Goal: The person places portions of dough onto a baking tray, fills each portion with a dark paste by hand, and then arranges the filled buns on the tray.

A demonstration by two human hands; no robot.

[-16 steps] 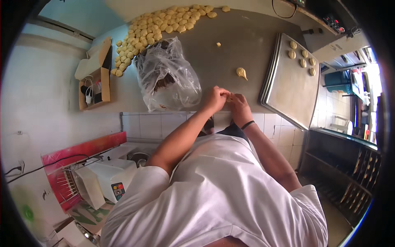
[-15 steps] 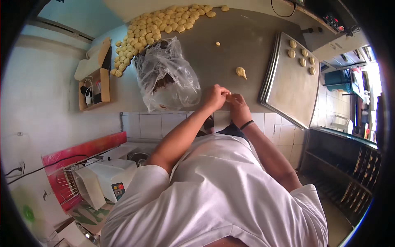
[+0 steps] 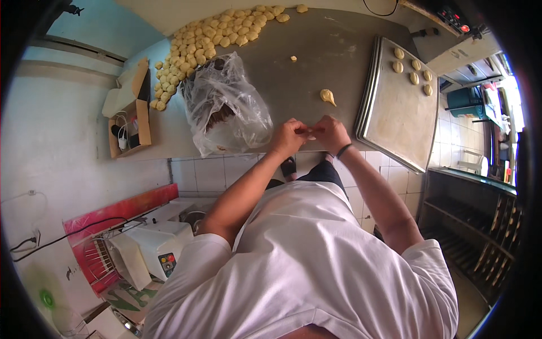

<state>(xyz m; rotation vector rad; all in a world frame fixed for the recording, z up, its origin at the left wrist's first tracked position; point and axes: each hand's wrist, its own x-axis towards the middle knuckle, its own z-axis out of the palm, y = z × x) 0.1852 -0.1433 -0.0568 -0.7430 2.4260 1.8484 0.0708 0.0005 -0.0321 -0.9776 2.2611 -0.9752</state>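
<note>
Both hands meet just above the near edge of the metal worktable (image 3: pixel 305 34), fingertips pinched together. My left hand (image 3: pixel 289 137) and my right hand (image 3: pixel 331 133) are closed around something small and pale brownish between them, too hidden to name. Just beyond my right hand lies a flattened dough piece (image 3: pixel 327 96) with a pointed tail. A tiny dough scrap (image 3: pixel 293 58) sits farther back. Left of my hands is a clear plastic bag (image 3: pixel 240 93) with a dark brown mass inside.
Many dough balls (image 3: pixel 209 37) crowd the far left of the table. At the right, stacked baking trays (image 3: pixel 392 121) hold several shaped dough pieces (image 3: pixel 398 66). An open cardboard box (image 3: pixel 144 121) stands left. A dark rack (image 3: pixel 468 220) and a white machine (image 3: pixel 161 246) flank me.
My hands have drawn slightly apart, the left going a little left and the right turning upward, fingertips still together. The view has shifted slightly; the dough pieces stay put.
</note>
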